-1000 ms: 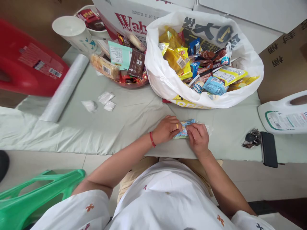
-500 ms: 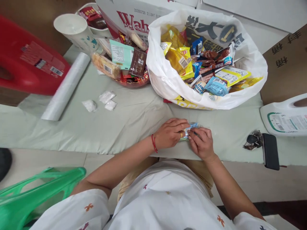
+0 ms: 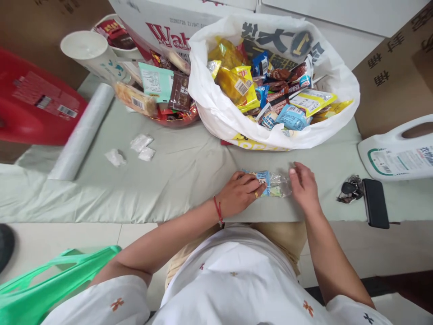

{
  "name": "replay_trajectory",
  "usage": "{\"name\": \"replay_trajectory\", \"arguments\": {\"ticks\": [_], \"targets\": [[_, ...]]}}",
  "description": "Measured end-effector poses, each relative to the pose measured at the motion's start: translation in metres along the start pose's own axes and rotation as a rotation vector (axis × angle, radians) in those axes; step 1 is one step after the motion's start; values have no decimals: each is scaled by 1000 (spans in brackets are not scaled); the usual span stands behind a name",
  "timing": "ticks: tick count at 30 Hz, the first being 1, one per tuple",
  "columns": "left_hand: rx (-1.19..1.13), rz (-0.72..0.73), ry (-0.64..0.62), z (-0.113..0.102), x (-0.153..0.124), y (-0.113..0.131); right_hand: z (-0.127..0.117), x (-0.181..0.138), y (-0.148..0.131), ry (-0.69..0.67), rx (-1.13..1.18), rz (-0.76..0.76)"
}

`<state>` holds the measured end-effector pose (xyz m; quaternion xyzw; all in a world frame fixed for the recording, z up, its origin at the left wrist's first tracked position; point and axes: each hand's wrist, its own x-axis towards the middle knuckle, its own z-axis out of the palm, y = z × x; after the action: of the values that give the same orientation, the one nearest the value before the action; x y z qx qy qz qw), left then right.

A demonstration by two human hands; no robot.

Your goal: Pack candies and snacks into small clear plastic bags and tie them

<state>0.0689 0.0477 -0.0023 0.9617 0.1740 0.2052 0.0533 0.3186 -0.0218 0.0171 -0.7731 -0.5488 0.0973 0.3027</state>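
A blue snack packet [image 3: 263, 178] lies on the cloth-covered table, and a clear plastic bag [image 3: 280, 181] spreads out from it to the right. Something light green shows through the film. My left hand [image 3: 239, 193] has its fingers bent over the packet and holds it down, covering its left part. At the bag's right end is my right hand [image 3: 305, 186], fingers apart and thumb raised, close beside the film; whether it touches the film I cannot tell.
Behind my hands stands a white bag [image 3: 216, 128] full of wrapped snacks. A snack bowl [image 3: 176, 121], paper cup [image 3: 84, 47], plastic roll [image 3: 83, 133], small folded clear bags [image 3: 141, 142] and red jug [image 3: 37, 99] are leftward. Keys [image 3: 351, 188], phone [image 3: 375, 203] and white jug [image 3: 399, 151] are rightward.
My right hand has moved right, off the packet, and its fingers have opened. The clear bag now lies stretched out to the right. My left hand stays on the packet. The view has shifted slightly.
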Motion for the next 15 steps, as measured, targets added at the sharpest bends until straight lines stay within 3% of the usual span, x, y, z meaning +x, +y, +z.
{"name": "replay_trajectory", "arguments": {"ticks": [4, 8, 13, 15], "targets": [[-7, -9, 27, -1, 1, 0, -3, 7, 4, -320, 32, 14], [-5, -35, 101, 1, 7, 4, -10, 6, 1, -286, 162, 68], [43, -80, 46, 4, 15, 10, -13, 1, -5, -366, 280, 262], [43, -85, 22, 3, 16, 11, -14, 0, -11, -322, 331, 314]]}}
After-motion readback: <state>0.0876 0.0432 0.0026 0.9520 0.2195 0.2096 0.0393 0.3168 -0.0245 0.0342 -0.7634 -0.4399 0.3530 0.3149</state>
